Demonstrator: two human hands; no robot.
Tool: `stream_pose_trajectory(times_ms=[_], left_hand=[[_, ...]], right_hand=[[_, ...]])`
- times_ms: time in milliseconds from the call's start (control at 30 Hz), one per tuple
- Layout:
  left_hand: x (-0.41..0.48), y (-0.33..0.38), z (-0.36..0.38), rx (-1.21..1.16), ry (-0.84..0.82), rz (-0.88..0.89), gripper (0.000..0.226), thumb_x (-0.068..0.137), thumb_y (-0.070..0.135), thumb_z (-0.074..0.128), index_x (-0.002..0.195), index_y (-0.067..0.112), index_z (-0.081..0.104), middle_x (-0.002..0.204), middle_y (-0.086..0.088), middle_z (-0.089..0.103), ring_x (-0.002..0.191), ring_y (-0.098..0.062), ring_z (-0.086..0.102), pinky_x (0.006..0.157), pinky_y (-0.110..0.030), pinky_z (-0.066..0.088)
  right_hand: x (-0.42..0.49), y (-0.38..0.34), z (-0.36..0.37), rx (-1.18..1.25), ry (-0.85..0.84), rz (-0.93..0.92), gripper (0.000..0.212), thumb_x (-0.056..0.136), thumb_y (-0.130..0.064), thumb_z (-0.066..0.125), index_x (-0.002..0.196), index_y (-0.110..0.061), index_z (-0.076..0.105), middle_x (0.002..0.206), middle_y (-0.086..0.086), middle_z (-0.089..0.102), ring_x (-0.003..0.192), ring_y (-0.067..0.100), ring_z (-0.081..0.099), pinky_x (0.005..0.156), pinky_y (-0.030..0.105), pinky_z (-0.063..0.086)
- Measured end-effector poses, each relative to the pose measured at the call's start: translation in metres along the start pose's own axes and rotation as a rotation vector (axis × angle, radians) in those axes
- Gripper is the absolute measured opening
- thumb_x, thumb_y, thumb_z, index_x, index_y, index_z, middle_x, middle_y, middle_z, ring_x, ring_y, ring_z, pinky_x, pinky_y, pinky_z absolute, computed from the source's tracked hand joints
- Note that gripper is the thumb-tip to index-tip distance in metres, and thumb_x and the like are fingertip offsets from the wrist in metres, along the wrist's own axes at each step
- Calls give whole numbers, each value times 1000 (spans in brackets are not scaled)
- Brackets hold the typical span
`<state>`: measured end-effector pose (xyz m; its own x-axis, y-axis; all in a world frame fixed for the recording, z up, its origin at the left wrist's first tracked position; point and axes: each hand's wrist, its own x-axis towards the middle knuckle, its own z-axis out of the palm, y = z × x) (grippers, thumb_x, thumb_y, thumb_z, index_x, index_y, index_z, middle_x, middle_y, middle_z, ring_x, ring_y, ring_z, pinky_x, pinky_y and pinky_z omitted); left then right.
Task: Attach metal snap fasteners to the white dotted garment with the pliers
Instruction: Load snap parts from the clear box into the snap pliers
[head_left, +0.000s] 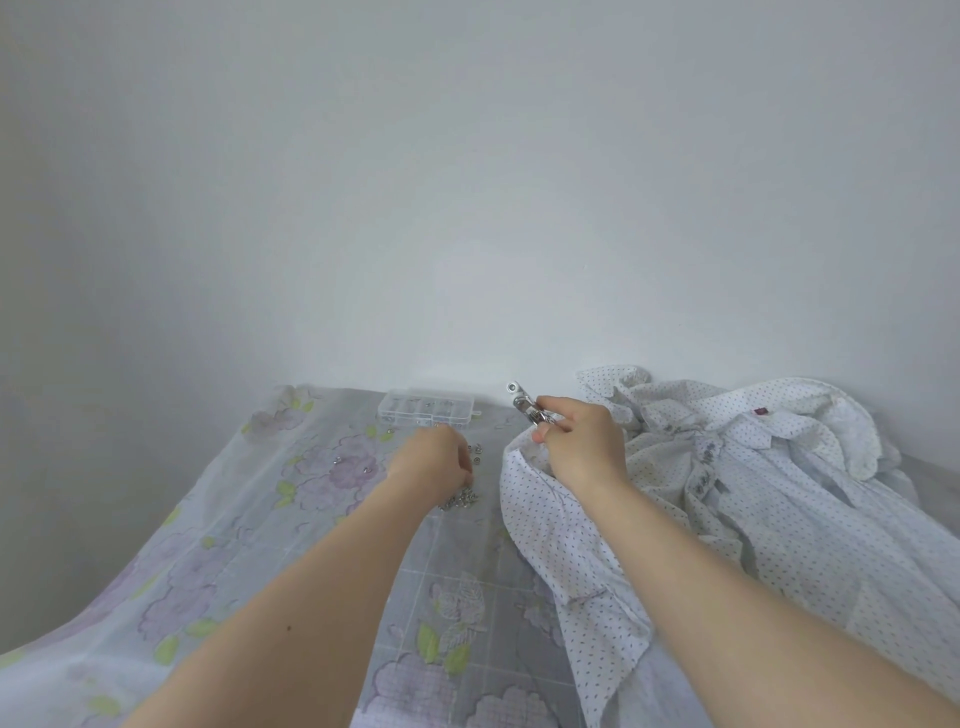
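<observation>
Two hands, one pliers

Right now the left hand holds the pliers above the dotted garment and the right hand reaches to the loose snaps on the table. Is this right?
Not quite: the hands are swapped. In the head view, the right hand holds the pliers above the dotted garment, and the left hand reaches to the loose snaps on the table.

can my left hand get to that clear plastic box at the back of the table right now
Probably yes. The left hand is down at the loose snap fasteners, just in front of the clear plastic box, with only bare floral cloth between. The right hand, gripping the pliers, stays off to the side.
</observation>
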<state>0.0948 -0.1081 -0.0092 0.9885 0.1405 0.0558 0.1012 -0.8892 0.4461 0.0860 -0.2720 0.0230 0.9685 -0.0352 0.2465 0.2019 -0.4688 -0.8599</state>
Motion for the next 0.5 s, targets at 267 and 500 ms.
stream_pose_trajectory(times_ms=[267,500], left_hand=[[3,11,-14,-611,257,-24,7,87,17,65,81,15,66,73,6,63,71,-16,58,61,-23,45],[0,18,-27,-907,237,-12,14,84,4,67,71,9,66,67,-7,67,67,-24,60,78,-40,56]], right_hand=[[4,2,-4,20,-15,6,37,90,-3,55,117,-24,69,96,7,76,47,6,39,61,31,41],[3,3,-4,28,-28,4,38,90,-4,55,120,-24,67,98,5,76,46,3,39,54,24,37]])
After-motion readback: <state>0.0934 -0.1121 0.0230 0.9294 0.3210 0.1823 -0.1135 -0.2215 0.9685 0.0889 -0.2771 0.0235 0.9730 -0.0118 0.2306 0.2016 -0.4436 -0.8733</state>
